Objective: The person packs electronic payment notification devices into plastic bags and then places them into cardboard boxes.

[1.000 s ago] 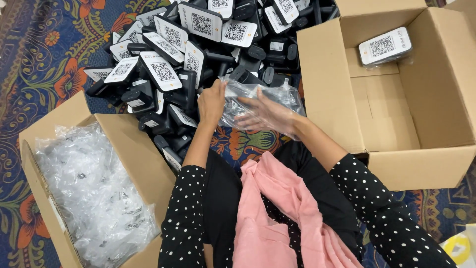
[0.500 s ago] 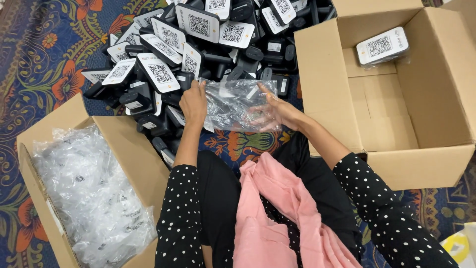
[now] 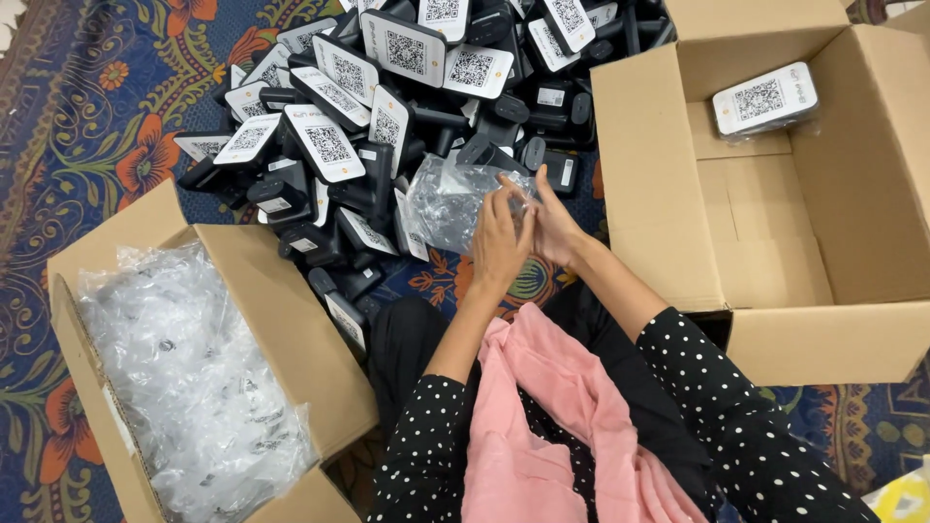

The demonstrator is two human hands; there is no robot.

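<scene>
Both our hands pinch the clear plastic bag [image 3: 453, 199] at centre: left hand [image 3: 499, 242], right hand [image 3: 554, 221]. Device pile [image 3: 387, 126] at 11 o'clock, open box [image 3: 775, 281] at 3. We'd best separate the mouth edges evenly, no tearing.

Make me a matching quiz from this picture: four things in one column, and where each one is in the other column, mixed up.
Things:
1. clear plastic bag
2. heap of loose clear bags
3. single wrapped device
4. pile of black devices

Places:
A. on the patterned carpet
B. in the right cardboard box
C. in the left cardboard box
D. between the left hand and right hand

Pairs: 1-D, 2-C, 3-B, 4-A
</scene>
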